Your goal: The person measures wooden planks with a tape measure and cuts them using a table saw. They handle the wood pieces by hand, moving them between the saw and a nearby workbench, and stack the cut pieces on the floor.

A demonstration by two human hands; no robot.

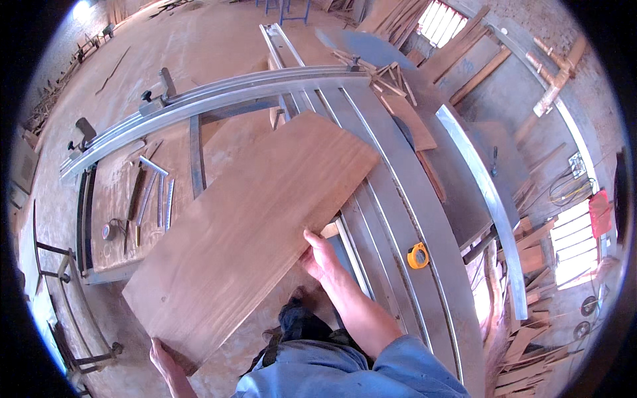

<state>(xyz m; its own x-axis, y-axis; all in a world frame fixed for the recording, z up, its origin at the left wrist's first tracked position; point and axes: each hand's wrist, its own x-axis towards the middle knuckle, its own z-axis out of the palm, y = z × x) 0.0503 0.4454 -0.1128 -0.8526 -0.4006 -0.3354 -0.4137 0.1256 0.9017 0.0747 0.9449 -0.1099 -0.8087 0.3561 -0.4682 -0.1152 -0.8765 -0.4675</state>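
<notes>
A wide brown wooden board (252,232) is held slantwise in front of me, its far end over the metal table of a sliding panel saw (391,219). My left hand (162,358) grips the near left corner, thumb on top and the other fingers hidden beneath. Along the right long edge, my right hand (318,257) holds the board in the same way, thumb on its face. A yellow tape measure (418,256) lies on the saw table, right of my right hand.
A long metal crosscut fence (219,93) with black knobs spans the far side. Left of the board, rulers and hand tools (151,192) lie on a wooden panel within the frame. A metal rip fence (488,199) stands at right, and offcuts (531,358) pile up beyond it.
</notes>
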